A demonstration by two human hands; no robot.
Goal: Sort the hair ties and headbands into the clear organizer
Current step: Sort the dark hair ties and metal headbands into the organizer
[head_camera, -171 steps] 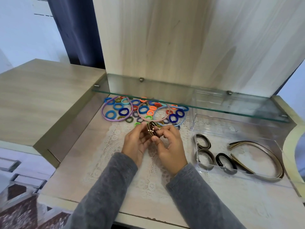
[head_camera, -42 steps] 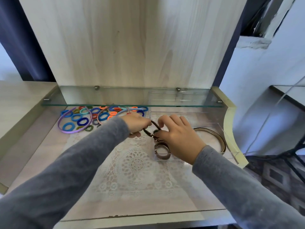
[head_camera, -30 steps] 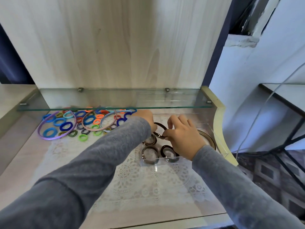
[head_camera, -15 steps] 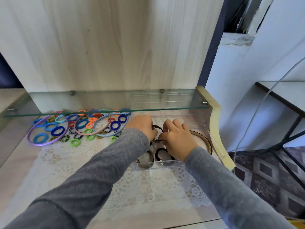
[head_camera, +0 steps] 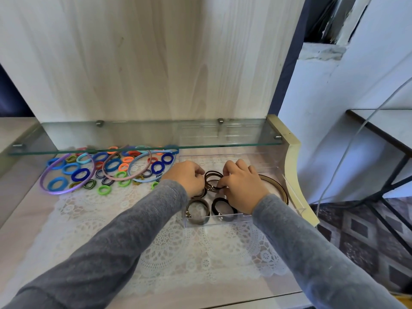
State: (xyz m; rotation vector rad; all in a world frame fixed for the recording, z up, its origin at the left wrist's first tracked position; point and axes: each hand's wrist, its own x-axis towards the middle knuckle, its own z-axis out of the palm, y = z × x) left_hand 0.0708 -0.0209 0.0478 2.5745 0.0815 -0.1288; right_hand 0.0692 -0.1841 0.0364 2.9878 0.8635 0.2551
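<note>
Both hands are over the clear organizer (head_camera: 297, 209) at the right of the worktop (head_camera: 26, 210). The right hand (head_camera: 243, 186) pinches a bunch of brown hair ties (head_camera: 213, 179), and the left hand (head_camera: 186, 177) has its fingers curled on the bunch's other side. More brown ties (head_camera: 197, 211) and a brown headband (head_camera: 279, 188) already sit in the compartments. The colourful ties (head_camera: 112, 165) and pastel headbands (head_camera: 66, 191) lie well off to the left, on the lace mat (head_camera: 178, 246).

Lace mat (head_camera: 178, 248) spread across the pale desk (head_camera: 24, 219), glass shelf (head_camera: 142, 136) just above its back edge, wooden panel (head_camera: 145, 59) rising behind. Off right, patterned rug (head_camera: 356, 233) below, thin cable (head_camera: 347, 143) crossing the white wall (head_camera: 316, 97).
</note>
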